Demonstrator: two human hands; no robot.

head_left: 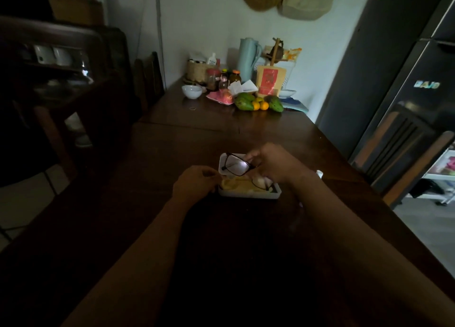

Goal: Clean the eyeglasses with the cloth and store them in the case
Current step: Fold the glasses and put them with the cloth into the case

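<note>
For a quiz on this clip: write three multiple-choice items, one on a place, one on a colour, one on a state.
1. Where are the eyeglasses? A. held over the case by the right hand; B. shut inside the case; C. lying beside the case.
2. The frame is: A. red; B. black; C. white.
3. The case is: A. shut; B. upside down; C. open.
Key: 1A, the right hand holds them above the case; 2B, dark rims round the lens; 3C, its lid stands up, the cloth lying inside.
</note>
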